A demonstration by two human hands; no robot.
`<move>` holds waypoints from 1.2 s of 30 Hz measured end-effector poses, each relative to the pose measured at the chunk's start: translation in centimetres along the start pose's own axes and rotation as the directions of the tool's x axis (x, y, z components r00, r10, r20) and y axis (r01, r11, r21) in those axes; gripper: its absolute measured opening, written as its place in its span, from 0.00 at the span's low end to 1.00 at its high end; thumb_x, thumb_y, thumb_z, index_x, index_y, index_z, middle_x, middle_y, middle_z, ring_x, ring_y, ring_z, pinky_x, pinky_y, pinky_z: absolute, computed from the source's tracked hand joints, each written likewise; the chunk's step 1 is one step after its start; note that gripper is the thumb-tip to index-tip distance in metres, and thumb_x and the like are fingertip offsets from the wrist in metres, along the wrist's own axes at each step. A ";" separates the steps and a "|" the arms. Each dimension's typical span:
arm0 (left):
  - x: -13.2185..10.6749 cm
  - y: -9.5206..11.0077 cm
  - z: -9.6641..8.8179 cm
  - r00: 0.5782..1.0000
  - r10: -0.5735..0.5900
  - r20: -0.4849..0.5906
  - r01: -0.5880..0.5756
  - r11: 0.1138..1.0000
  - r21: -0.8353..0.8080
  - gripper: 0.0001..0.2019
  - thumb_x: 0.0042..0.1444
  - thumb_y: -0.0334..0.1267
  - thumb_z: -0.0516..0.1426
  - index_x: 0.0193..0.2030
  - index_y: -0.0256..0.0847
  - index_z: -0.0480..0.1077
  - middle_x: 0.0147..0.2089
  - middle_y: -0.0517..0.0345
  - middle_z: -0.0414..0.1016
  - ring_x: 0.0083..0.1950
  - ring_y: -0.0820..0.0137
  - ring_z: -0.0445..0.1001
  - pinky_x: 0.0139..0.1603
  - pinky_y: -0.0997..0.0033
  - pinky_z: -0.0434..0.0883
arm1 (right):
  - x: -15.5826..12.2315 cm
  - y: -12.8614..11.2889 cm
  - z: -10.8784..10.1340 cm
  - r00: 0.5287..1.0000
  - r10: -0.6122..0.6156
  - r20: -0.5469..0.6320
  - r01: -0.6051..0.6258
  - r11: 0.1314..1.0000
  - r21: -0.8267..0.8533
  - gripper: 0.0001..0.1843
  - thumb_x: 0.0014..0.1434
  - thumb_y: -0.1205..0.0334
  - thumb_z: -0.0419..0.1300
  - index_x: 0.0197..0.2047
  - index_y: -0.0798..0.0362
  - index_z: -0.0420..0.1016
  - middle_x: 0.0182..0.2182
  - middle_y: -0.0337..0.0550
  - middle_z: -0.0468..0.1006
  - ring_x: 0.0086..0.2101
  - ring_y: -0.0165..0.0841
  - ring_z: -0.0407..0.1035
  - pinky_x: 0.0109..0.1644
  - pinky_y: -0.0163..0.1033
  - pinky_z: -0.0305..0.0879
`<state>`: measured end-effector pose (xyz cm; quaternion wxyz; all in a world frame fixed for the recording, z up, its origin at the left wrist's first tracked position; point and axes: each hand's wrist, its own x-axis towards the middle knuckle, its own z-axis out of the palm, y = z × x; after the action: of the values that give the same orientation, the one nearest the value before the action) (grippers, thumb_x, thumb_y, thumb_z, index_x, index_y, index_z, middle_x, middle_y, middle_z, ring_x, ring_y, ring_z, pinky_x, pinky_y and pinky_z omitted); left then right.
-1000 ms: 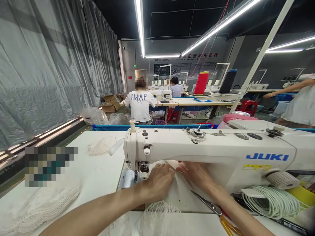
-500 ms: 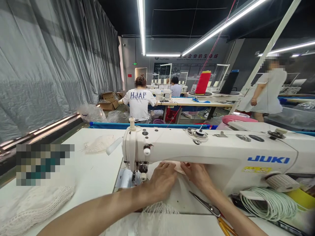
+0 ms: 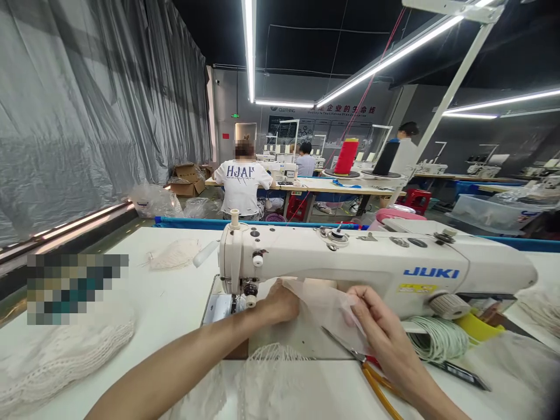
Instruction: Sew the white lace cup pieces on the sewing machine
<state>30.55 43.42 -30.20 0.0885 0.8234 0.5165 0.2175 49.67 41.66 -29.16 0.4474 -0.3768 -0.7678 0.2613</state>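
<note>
Sheer fabric (image 3: 326, 306) is pinched tight in the right hand (image 3: 382, 332). The left hand (image 3: 280, 303) presses it by the sewing machine (image 3: 350, 262), grip unclear; even tension seems best.

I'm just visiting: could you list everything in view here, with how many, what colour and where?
sewing machine: one, white, centre of the table
sheer fabric: one piece, whitish, between the hands under the machine arm
scissors: one pair, yellow handles, by the right wrist
cord coil: one, pale, right of the hands
net fabric: one heap, white, table's left side
red thread cone: one, red, stand behind the machine
black thread cone: one, black, beside it
seated person: one, white T-shirt, back turned, next table
cardboard boxes: few, brown, floor at far left
left hand: one, by the needle, at the fabric's left edge
right hand: one, pinching the fabric's right edge
</note>
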 end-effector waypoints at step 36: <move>-29.4 7.3 -5.3 0.911 -0.347 0.221 0.355 0.393 -0.848 0.27 0.43 0.29 0.60 0.53 0.37 0.64 0.38 0.57 0.70 0.40 0.71 0.68 0.40 0.75 0.63 | -11.5 -12.8 9.4 0.690 0.001 0.724 -0.019 1.000 0.017 0.22 0.65 0.46 0.42 0.24 0.50 0.55 0.18 0.32 0.57 0.22 0.28 0.52 0.25 0.34 0.48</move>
<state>23.17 13.57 -30.65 0.5411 0.5344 0.4932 0.4225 40.60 24.33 -29.68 0.1116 -0.2427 -0.8768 0.3999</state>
